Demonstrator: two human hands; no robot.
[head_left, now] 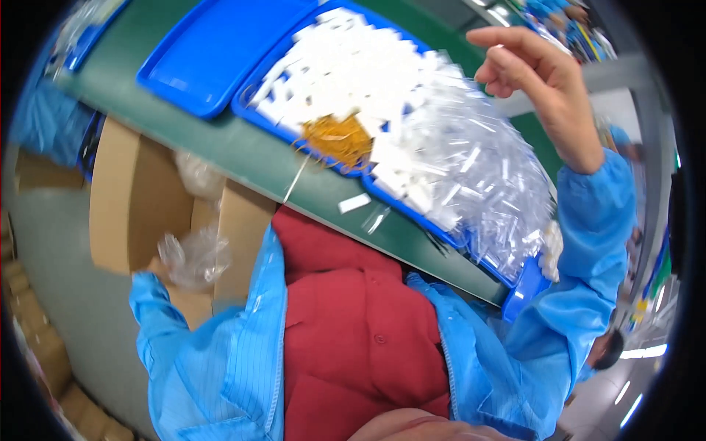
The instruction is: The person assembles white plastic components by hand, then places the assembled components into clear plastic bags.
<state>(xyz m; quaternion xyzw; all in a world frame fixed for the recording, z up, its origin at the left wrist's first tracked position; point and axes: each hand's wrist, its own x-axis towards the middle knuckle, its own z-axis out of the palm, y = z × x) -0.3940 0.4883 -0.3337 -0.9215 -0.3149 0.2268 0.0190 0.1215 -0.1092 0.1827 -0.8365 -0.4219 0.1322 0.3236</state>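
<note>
Grey floor [62, 235], green table [162, 121], strip lights [643, 353]

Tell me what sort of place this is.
Likely a factory assembly or packing area: a green worktable bears heaps of small white pieces and clear plastic pieces, with an open cardboard box alongside.

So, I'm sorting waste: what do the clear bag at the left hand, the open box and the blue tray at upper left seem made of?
Clear bag: probably thin, glossy plastic film; see-through, crumpled and catching light.
Open box: apparently matte cardboard, given its brown, stiff-looking sides.
Blue tray: likely moulded plastic, smooth and slightly shiny, given its rounded corners.
</note>
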